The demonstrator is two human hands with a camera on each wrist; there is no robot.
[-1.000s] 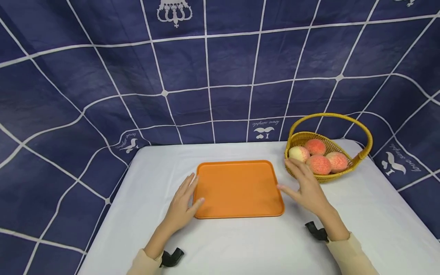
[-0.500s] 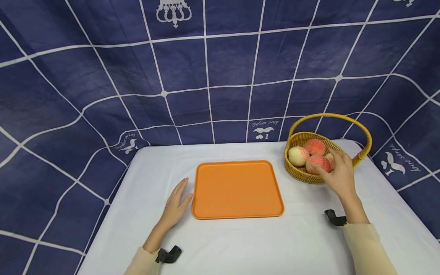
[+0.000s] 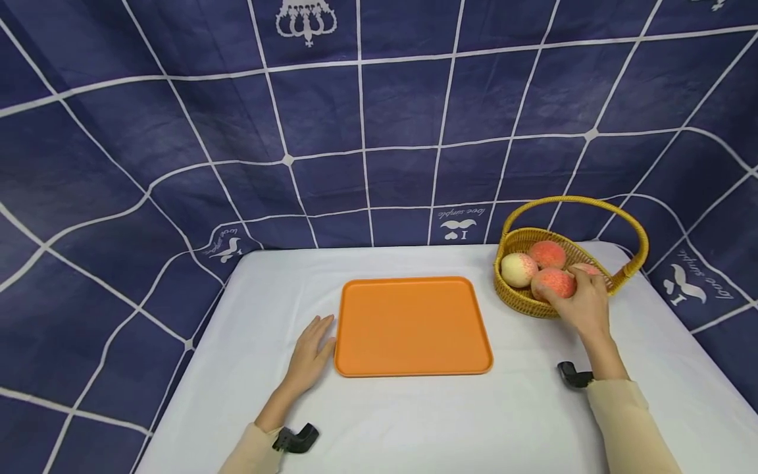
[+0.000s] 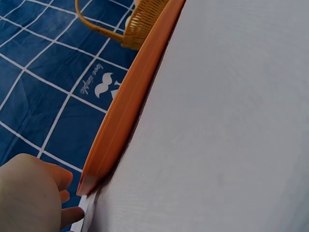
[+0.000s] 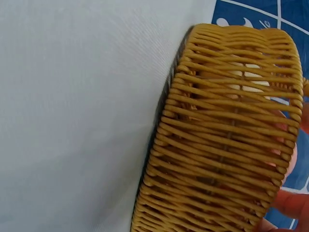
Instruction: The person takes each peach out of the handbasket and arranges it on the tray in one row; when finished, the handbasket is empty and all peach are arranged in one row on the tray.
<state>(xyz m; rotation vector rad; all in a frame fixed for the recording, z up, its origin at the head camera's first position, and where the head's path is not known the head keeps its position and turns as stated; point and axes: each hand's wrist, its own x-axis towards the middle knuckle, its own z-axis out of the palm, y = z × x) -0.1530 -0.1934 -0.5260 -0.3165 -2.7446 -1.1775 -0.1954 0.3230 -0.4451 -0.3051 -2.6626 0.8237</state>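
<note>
Head view: a pinched peach, close neighbours and a tall handle

The right hand (image 3: pixel 583 303) appears clamped on the front peach (image 3: pixel 553 282), thumb on one side and fingers on the other; the fruit sits in the yellow wicker basket (image 3: pixel 521 303) among three more; a slip seems the likeliest trouble, since the peach is round and a pinch set too high could let it roll free; the fingers are squeezed in beside the right-hand peach (image 3: pixel 586 268), so a lift might drag that one along or knock it over the rim; the cream-coloured peach (image 3: pixel 518 270) and the rear red peach (image 3: pixel 547 254) lie close enough to shift if the pile is disturbed; the arched handle (image 3: pixel 568 199) rises behind and to the right, and a careless swing could catch it and tip the basket, which neither hand is seen steadying.

The right forearm comes from the near right, with the hand over the basket's near rim; in the right wrist view the weave partly hides the fingers, so how firm the pinch is I cannot tell; the left hand (image 3: pixel 308 359) lies low at the left edge of the orange tray (image 3: pixel 413 327), over the white tablecloth (image 3: pixel 414 421), fingers extended and side by side, thumb apart and towards the tray; whether that thumb touches the tray I cannot tell; an idle push there might skew it.
</note>
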